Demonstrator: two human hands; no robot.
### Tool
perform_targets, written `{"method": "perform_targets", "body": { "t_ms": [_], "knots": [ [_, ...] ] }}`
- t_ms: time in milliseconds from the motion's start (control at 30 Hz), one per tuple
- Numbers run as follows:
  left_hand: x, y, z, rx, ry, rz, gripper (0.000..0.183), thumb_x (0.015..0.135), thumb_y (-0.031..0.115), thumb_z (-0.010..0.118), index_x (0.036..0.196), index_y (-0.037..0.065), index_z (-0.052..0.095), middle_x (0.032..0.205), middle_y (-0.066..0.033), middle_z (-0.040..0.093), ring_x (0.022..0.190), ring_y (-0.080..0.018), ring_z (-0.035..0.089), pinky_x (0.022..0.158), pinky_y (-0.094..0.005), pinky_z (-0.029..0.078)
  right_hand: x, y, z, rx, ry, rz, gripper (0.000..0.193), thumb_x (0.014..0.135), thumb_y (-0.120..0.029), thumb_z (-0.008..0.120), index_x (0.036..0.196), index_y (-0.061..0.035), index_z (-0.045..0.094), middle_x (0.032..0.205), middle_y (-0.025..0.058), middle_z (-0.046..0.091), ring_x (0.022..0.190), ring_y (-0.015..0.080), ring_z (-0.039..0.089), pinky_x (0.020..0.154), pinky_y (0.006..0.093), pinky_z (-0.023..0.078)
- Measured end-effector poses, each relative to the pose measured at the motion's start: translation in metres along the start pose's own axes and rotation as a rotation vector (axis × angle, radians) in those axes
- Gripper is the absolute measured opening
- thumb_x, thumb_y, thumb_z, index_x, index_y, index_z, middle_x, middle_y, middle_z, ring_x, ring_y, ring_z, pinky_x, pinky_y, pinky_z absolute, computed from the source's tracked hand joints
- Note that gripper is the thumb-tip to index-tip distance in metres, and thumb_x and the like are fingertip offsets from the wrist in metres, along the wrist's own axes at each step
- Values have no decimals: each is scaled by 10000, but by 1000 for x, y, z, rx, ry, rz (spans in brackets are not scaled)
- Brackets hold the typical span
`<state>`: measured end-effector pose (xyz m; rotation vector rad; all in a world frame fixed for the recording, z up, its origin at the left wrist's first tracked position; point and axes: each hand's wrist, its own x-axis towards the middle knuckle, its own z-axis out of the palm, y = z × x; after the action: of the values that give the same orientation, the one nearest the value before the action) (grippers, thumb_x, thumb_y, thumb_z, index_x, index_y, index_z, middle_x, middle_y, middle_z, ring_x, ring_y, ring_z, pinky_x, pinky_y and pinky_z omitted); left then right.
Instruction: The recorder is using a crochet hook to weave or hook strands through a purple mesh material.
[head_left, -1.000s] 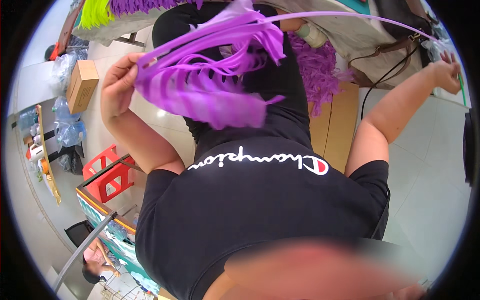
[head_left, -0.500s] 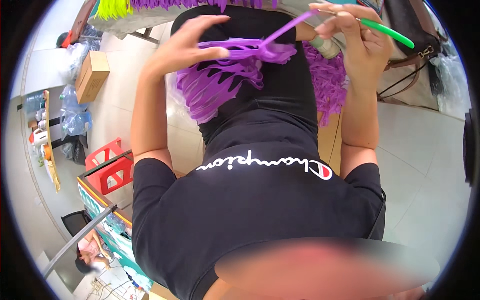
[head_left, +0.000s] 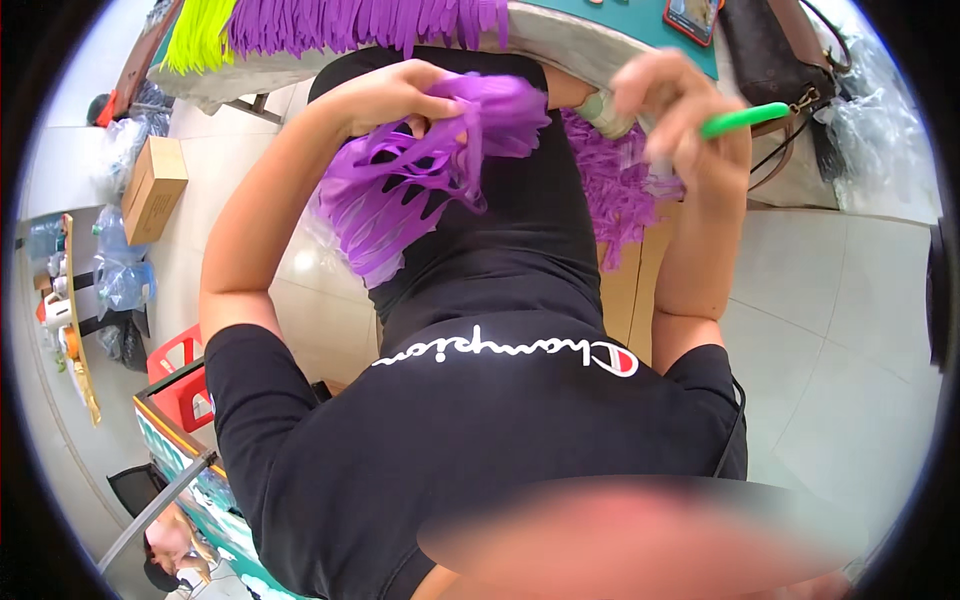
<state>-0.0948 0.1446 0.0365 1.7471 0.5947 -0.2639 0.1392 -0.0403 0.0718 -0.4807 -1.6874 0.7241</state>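
My left hand (head_left: 405, 95) is closed on a bundle of thin purple strips (head_left: 385, 200), which spreads over my black-clad lap and hangs toward the left. Part of the bundle bulges out past the fingertips. To the right and apart from it, my right hand (head_left: 690, 125) is raised and blurred by motion. Its fingers are wrapped round a slim tool with a bright green handle (head_left: 745, 120). The tool's working end is lost behind the fingers and in the blur.
Ahead is a table edge (head_left: 560, 40) with rows of purple strips (head_left: 370, 22) and yellow-green strips (head_left: 198, 35) hanging over it. A phone (head_left: 692, 14) and brown bag (head_left: 775, 65) lie at right. Below my right hand is a purple heap (head_left: 620, 205). A cardboard box (head_left: 153, 190) stands left.
My left hand has gone from spread fingers to gripping the purple bundle. The strip stretched toward my right hand is no longer taut. My right hand has moved slightly down and left; the whole view has shifted.
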Motion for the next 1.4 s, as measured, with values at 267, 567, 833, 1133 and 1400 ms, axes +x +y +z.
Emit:
{"method": "perform_targets", "body": {
  "t_ms": [267,567,833,1133,1400],
  "knots": [
    [-41,-31,43,-775,107,28,302,851,106,634,1133,7,590,1003,-69,658,878,-129,628,776,-252,503,22,140,-120,-1282,370,684,260,855,-177,531,993,32,606,985,253,613,988,378,588,840,463,467],
    [-43,-32,71,-933,159,73,262,870,121,642,1098,-6,615,953,-68,659,825,-117,629,770,-268,518,41,146,-116,-1267,12,1078,319,692,-237,674,831,49,654,822,258,640,778,401,638,694,447,514],
    [-42,-21,84,-896,217,107,254,836,101,690,1064,-2,644,863,-46,661,800,-103,623,772,-248,519,8,131,-119,-1406,63,736,224,847,-143,565,945,58,568,885,296,596,879,432,574,761,464,458],
    [-43,-27,93,-976,295,166,129,848,96,677,943,23,630,856,-64,662,727,-117,641,716,-267,549,32,102,-96,-1317,21,907,267,776,-191,643,814,69,594,771,274,602,784,410,607,677,466,457],
    [-39,-18,108,-1005,473,411,60,877,59,634,908,24,596,783,-29,604,710,-95,557,663,-254,478,-11,64,-43,-135,74,864,315,912,-249,559,1017,48,577,958,88,620,736,99,574,680,206,452]
  ]
}}
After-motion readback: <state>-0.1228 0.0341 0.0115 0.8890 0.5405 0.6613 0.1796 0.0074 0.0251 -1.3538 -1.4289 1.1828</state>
